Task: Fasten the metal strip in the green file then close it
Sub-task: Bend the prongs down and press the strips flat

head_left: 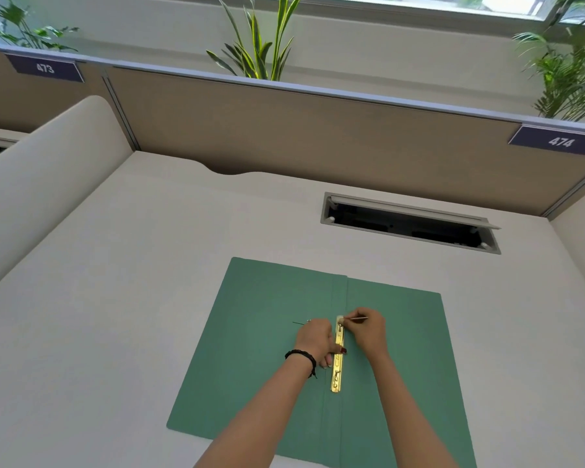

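Note:
The green file (260, 349) lies open and flat on the white desk, its spine fold running up the middle. A gold metal strip (337, 369) lies along that fold. My left hand (316, 341) presses on the strip's middle from the left, thumb on the metal. My right hand (367, 329) pinches a thin metal prong (358, 319) at the strip's far end, beside a small slider. A thin dark tip pokes out left of my left hand.
An open cable slot (409, 224) is sunk into the desk behind the file on the right. A beige partition (284, 130) closes the back, a curved white divider (48, 184) the left. Plants stand behind the partition.

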Available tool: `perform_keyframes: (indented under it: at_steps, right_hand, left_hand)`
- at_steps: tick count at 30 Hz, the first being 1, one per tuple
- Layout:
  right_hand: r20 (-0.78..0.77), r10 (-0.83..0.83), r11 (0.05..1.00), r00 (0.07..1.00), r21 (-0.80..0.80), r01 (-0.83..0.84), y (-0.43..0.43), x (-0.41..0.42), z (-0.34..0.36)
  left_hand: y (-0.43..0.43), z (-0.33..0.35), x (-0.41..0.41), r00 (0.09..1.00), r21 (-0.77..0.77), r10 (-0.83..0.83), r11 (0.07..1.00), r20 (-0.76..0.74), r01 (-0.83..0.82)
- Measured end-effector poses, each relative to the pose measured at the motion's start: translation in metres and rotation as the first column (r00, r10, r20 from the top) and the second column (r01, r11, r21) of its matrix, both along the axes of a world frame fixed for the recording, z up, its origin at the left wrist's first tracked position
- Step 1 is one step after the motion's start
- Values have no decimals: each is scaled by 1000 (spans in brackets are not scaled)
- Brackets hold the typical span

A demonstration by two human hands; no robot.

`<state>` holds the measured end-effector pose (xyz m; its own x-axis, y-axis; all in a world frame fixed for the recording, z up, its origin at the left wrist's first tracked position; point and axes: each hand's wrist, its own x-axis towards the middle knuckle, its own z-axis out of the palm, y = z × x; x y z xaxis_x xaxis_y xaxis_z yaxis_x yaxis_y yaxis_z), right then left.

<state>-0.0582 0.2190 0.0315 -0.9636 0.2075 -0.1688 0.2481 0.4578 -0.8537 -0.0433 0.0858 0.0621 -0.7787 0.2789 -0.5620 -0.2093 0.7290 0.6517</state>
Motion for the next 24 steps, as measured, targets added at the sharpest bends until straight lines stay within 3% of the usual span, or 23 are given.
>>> perform_keyframes:
  at_steps: [7,15,24]
  right_hand:
    - [63,-88,993,994,-77,92,1,-9,-6]
    - [77,-63,994,995,-83,70,-1,-17,-12]
    - [160,-125,927,979,-332,173,5,-1,-5]
  left_hand:
    - [-2,-7,-1,1000,-23,-4,1000,-12,3]
    - [-2,-14,-2,997,-56,-19,998,-75,15]
    - [-3,-22,4,986,-50,-1,999,-164,-8]
